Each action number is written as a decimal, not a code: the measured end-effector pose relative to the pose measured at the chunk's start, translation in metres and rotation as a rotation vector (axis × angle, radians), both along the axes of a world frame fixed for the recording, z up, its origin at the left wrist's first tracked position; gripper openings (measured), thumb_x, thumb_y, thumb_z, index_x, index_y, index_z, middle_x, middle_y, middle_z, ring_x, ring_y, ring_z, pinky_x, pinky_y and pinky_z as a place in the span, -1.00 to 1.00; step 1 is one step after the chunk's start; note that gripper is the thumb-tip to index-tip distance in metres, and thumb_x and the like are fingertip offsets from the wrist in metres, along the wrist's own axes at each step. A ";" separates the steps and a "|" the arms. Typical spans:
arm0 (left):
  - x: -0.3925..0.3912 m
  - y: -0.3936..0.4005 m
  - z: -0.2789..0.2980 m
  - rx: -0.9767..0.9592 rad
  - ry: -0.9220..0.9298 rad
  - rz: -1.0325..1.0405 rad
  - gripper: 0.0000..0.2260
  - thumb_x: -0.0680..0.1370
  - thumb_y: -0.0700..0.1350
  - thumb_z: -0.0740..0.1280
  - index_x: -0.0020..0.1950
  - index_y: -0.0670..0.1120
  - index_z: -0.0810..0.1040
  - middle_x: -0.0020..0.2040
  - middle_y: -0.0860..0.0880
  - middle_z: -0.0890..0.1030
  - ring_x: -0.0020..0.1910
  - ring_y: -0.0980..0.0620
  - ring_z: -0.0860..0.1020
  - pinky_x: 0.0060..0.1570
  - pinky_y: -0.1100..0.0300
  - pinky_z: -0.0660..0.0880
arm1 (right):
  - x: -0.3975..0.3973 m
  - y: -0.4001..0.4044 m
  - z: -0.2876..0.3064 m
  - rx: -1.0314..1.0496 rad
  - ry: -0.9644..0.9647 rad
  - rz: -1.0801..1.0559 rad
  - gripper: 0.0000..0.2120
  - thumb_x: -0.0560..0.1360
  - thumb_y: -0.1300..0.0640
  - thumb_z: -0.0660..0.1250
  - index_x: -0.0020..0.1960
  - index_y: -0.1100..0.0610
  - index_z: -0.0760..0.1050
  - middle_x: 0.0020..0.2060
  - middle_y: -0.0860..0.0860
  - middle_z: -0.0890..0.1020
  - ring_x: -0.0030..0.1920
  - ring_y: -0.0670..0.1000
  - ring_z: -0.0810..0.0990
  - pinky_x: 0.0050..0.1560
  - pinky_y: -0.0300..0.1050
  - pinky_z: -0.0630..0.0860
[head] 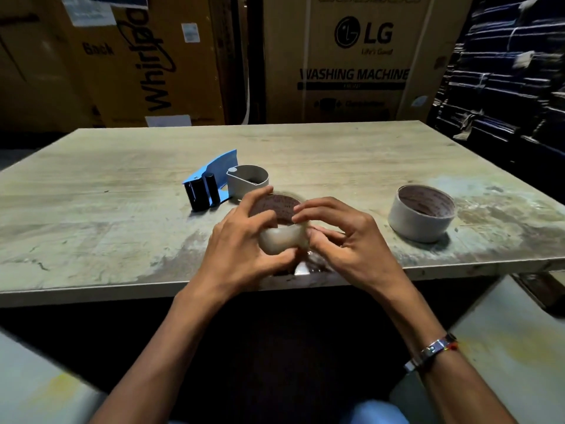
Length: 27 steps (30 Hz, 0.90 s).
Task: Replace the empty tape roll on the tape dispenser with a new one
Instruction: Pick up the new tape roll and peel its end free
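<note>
The desk [122, 191] is big, pale and grey, with a wood look. Its top is worn and stained, most of all along the near edge and on the right. A blue tape dispenser [211, 182] lies on it near the middle, a bit to the left. An empty roll [421, 213] stands on the right side, well apart from it.

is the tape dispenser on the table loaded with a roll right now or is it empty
Empty. The blue tape dispenser lies on the table with its grey hub bare. Both hands, left and right, hold the new tape roll in front of it.
</note>
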<state>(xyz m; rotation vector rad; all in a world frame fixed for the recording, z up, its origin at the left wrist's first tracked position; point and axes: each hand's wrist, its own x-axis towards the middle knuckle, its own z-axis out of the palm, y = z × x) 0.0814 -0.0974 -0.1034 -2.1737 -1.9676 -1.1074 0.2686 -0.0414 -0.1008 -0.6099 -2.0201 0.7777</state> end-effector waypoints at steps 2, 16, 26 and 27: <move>-0.002 0.000 0.002 -0.007 0.002 -0.022 -0.54 0.25 0.27 0.31 -0.13 -0.08 0.61 0.50 0.11 0.39 0.13 -0.05 0.62 0.01 0.01 0.56 | 0.000 -0.002 0.000 -0.004 0.003 0.021 -0.83 0.52 0.41 0.39 0.09 0.30 0.66 0.13 0.12 0.62 0.21 0.00 0.62 0.16 -0.11 0.65; -0.005 0.001 -0.001 0.008 -0.002 -0.041 -0.59 0.28 0.23 0.33 -0.13 -0.09 0.58 0.50 0.13 0.38 0.10 -0.05 0.60 -0.02 0.00 0.55 | -0.007 -0.004 -0.006 0.124 -0.028 -0.048 -0.82 0.50 0.30 0.46 0.09 0.26 0.63 0.09 0.08 0.61 0.12 0.01 0.63 0.04 -0.09 0.67; -0.004 0.001 -0.001 0.021 -0.015 -0.050 -0.58 0.27 0.22 0.33 -0.16 -0.12 0.55 0.49 0.08 0.40 0.09 -0.06 0.61 -0.03 -0.03 0.55 | -0.012 -0.003 -0.010 0.263 -0.076 -0.149 -0.74 0.39 0.31 0.31 0.06 0.20 0.60 0.05 0.03 0.62 0.02 0.09 0.64 -0.06 0.13 0.61; -0.004 0.001 -0.001 0.019 -0.015 -0.051 -0.58 0.26 0.22 0.33 -0.16 -0.12 0.55 0.49 0.09 0.40 0.09 -0.06 0.61 -0.04 -0.02 0.55 | -0.012 -0.003 -0.010 0.278 -0.077 -0.155 -0.73 0.37 0.32 0.29 0.05 0.20 0.60 0.05 0.03 0.62 0.02 0.09 0.64 -0.05 0.12 0.60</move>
